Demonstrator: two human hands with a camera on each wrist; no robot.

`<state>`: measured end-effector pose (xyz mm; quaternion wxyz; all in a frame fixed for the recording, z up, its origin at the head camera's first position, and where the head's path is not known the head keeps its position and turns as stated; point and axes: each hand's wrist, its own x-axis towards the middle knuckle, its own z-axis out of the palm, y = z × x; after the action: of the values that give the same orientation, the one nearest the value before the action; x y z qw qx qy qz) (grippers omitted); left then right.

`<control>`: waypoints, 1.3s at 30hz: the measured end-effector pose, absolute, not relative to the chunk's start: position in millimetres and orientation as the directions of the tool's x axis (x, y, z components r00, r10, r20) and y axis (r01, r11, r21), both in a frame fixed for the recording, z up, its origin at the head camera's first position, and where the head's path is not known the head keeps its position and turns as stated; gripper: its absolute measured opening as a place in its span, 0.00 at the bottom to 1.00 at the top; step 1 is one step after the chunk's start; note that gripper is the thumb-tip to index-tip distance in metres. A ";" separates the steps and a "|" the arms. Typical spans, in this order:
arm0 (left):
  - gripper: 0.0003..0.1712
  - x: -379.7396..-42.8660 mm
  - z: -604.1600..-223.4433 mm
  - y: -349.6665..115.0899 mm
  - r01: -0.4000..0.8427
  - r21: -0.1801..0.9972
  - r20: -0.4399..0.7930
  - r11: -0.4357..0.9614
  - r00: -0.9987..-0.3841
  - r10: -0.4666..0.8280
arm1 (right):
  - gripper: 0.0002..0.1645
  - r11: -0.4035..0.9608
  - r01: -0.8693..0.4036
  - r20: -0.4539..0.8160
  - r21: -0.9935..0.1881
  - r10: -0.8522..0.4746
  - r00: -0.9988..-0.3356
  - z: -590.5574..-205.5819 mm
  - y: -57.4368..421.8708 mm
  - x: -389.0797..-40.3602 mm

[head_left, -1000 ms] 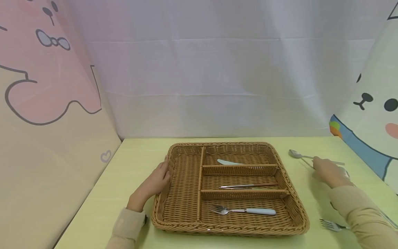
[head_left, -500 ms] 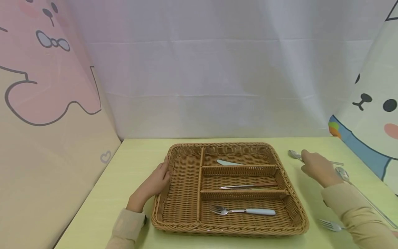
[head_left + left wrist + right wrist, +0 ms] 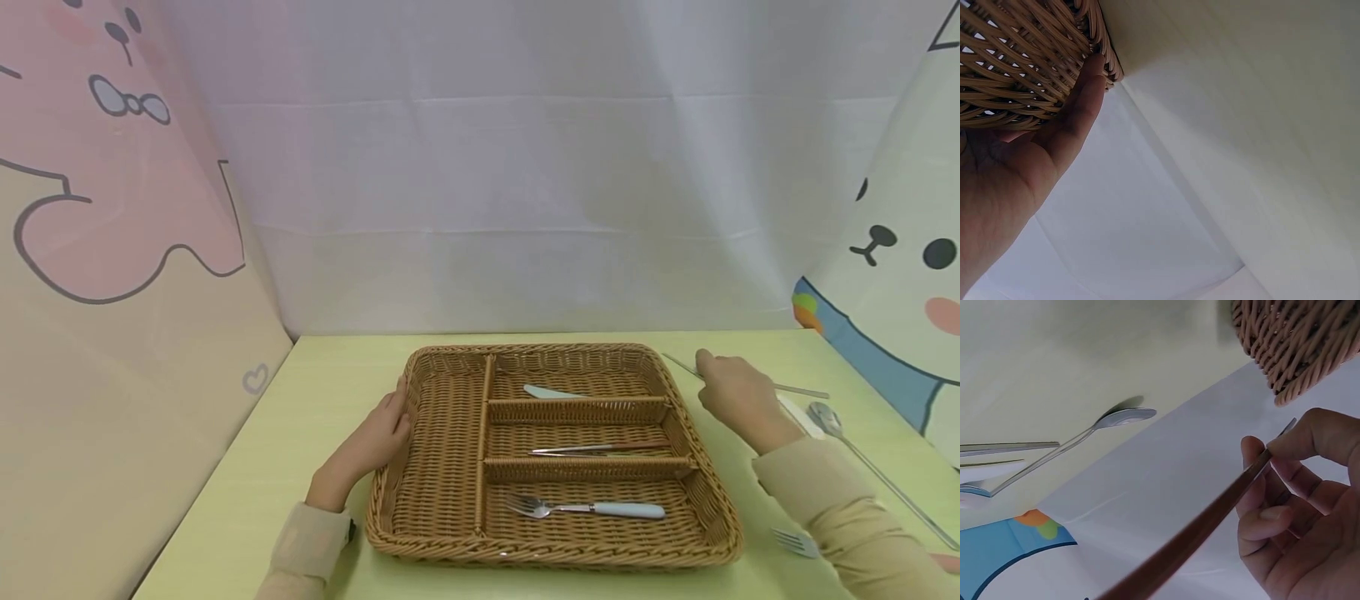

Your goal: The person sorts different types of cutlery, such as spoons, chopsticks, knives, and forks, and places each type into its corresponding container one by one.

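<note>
A wicker cutlery tray (image 3: 444,433) with several compartments stands on the table. My left hand (image 3: 378,433) rests against its left wall, fingers stretched along the outside (image 3: 1079,119). Right of the tray, my right hand (image 3: 742,400) pinches a brown-handled chopstick (image 3: 1197,547) between thumb and fingers. Its thin metal end (image 3: 678,363) points toward the tray's back right corner. Inside the tray lie a pale blue knife (image 3: 553,392) at the back, brown-handled chopsticks (image 3: 600,448) in the middle, and a fork with a pale handle (image 3: 585,508) at the front.
A spoon (image 3: 1125,417) lies beyond my right hand, its bowl hidden in the head view. Another long-handled spoon (image 3: 825,418), a white flat piece (image 3: 799,415) and a fork (image 3: 797,543) lie right of the tray. Cloth walls surround the table.
My right hand has moved left toward the tray and lifted the chopstick from beside the back spoon. The left hand and tray stay in place.
</note>
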<state>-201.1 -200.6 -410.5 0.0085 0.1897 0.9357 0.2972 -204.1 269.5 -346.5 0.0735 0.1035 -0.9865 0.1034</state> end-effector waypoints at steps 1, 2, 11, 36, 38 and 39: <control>0.36 -201.0 -410.4 -200.6 0.348 0.562 0.096 0.750 -0.928 0.359 | 0.07 0.957 -0.228 0.176 -0.180 -0.196 -0.964 -345.1 266.3 -203.2; 0.36 -201.0 -410.4 -200.6 0.347 0.564 0.095 0.749 -0.929 0.359 | 0.07 0.957 -0.237 0.184 -0.169 -0.206 -0.961 -343.6 263.1 -202.3; 0.36 -200.8 -410.1 -200.6 0.356 0.563 0.101 0.746 -0.926 0.365 | 0.08 0.943 -0.332 0.283 -0.038 -0.308 -0.908 -337.5 233.1 -198.2; 0.35 -200.0 -409.0 -200.6 0.351 0.562 0.097 0.749 -0.927 0.362 | 0.18 0.855 -0.479 0.280 0.196 -0.517 -0.809 -347.0 151.8 -187.1; 0.36 -200.1 -408.8 -200.3 0.351 0.563 0.096 0.749 -0.927 0.363 | 0.20 0.845 -0.491 0.274 0.211 -0.533 -0.801 -348.8 147.3 -186.2; 0.36 -200.1 -408.7 -200.3 0.349 0.564 0.094 0.748 -0.927 0.362 | 0.21 0.841 -0.496 0.270 0.217 -0.540 -0.797 -349.7 145.3 -185.8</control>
<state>-200.1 -200.3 -408.7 0.0105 0.1902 0.9349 0.2996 -185.8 145.3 -349.7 0.1625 0.2739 -0.9455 -0.0678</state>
